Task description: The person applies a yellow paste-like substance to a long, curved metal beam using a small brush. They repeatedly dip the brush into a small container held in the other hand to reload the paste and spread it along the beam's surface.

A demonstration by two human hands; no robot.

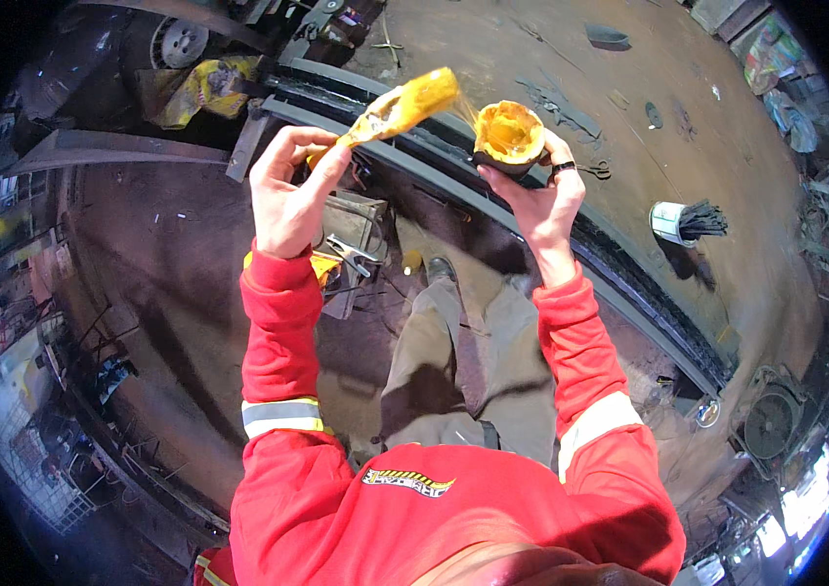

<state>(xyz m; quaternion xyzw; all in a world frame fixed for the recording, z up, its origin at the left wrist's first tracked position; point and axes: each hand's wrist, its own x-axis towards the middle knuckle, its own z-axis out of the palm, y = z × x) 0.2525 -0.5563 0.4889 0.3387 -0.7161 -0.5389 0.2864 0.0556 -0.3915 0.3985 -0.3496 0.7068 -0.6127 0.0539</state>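
- We hold a paint brush (397, 112) in our left hand (287, 190), fingers and thumb pinched around its handle low in the grip, with the yellow-coated bristle end pointing up and to the right, toward the upper middle of the frame.
- Our right hand (541, 195) is curled under a small dark cup (510, 137) filled with yellow paint, cradling it from below; a dark ring shows on one finger.
- The brush's long axis runs diagonally from the left hand up to the right, and its tip sits just beside the cup's left rim, joined to it by thin yellow strands of paint.
- The cup lies to the right of the brush tip and slightly lower; the left hand is well apart from it, the right hand touching it.
- Beneath both hands a long dark steel beam (629, 283) crosses the workshop floor (707, 146) diagonally.
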